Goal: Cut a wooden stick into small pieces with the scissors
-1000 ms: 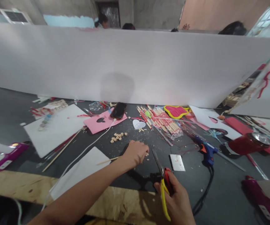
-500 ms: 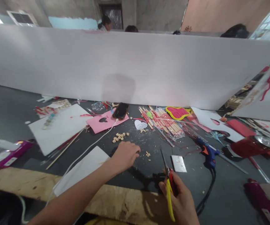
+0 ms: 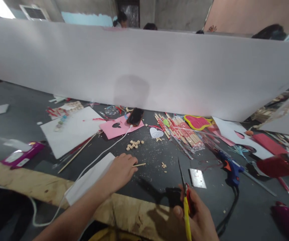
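Moved since the earlier frame: your left hand (image 3: 124, 167), drawn leftward from the loose bits (image 3: 163, 165) to a stick (image 3: 140, 164).

Head view, items as found:

Left hand: fingers bent over the stick, its end jutting past them; whether they pinch it or merely cover it, you cannot tell.
Right hand (image 3: 197, 211): fingers clamped round the handles of the pliers (image 3: 186, 203), nose pointing away from you.
Progress, as judged: the bits look like cut lengths, so some cutting seems done; the stick is longer than they are and looks uncut. How much is left, you cannot tell.
Also on the table (image 3: 28, 103): a pile of small beads (image 3: 134, 144), a paper heart (image 3: 156, 133), a packet of sticks (image 3: 184, 132), a phone (image 3: 135, 117), a glue gun (image 3: 234, 171).
In the way: the white cable (image 3: 101, 154), crossing near your left forearm; also a sheet (image 3: 91, 180) partly beneath it.
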The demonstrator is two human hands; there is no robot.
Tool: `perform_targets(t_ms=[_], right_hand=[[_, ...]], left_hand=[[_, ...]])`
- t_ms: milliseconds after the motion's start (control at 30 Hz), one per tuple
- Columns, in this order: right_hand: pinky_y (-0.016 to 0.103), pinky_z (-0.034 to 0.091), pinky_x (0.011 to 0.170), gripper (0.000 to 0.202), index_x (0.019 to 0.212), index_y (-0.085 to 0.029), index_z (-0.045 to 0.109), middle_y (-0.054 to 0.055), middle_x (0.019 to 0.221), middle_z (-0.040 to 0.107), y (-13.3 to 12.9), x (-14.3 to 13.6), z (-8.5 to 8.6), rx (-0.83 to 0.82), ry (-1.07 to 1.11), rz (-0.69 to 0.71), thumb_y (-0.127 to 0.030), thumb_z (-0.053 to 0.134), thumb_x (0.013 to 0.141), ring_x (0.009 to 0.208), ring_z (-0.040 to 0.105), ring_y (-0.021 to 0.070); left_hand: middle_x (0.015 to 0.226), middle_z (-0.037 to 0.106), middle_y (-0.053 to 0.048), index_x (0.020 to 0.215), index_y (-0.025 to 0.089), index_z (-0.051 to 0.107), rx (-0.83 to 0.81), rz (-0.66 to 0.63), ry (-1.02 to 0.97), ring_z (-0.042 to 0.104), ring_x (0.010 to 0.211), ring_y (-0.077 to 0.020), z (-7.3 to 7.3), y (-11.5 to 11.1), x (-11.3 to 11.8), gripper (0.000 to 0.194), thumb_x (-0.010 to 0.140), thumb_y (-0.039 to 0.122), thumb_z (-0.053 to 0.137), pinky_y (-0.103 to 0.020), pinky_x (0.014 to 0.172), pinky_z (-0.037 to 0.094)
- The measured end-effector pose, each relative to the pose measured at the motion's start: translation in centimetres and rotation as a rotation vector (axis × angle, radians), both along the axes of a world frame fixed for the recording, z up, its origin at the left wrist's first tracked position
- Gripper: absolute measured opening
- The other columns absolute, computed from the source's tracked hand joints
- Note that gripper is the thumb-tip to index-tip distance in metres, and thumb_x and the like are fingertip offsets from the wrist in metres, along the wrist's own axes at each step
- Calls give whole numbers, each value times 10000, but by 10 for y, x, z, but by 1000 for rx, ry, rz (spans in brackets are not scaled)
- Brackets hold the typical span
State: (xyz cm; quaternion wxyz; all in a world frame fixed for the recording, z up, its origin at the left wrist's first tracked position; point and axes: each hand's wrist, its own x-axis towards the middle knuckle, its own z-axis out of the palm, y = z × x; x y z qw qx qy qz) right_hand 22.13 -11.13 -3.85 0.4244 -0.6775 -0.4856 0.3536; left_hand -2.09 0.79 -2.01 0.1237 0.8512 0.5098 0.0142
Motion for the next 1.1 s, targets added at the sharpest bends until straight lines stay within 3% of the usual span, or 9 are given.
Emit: perform_targets(t_ms=[200,400,633,800,933,1100], right_hand=[[217,488,553,420,939,-172,550,40,763,658,9,-8,10,-61,-256,73,-444,607,625,632,617,165],[242,482,546,349,999,-203,494,25,752,643,10,15,-5,-58,-565,65,-448,502,751,620,619,168],[387,461,772,319,989,-143,544,139,954,644,25,52,1,-60,-1137,107,-353,544,749,904,600,283],[376,462,776,260,929,-156,572,125,927,662,30,56,8,-111,-1206,152,-313,599,723,882,615,272],[372,464,764,214,899,-155,584,139,931,665,32,53,12,-180,-1227,177,-282,597,728,882,621,273],[360,461,760,168,877,-145,600,146,965,662,33,48,23,-307,-1226,212,-237,576,739,900,619,275]], left_hand=[[905,568,-93,833,160,558,17,-2,-40,487,874,-248,-4,4,16,142,846,154,416,-364,745,369],[831,569,-39,836,170,519,-33,-57,-164,518,764,-167,10,-1,20,223,892,134,306,-277,702,387],[882,564,-28,916,194,557,-204,-27,-592,516,821,-155,20,-20,25,212,881,180,348,-254,721,383],[821,549,-15,890,190,597,-353,65,-867,486,736,-134,14,-26,25,190,865,269,425,-232,667,366],[697,473,19,901,169,577,-631,206,-1087,374,588,-95,10,-30,25,223,855,346,450,-206,545,312],[688,453,22,878,142,575,-794,235,-1196,334,582,-85,11,-35,23,246,828,371,498,-198,531,286]])
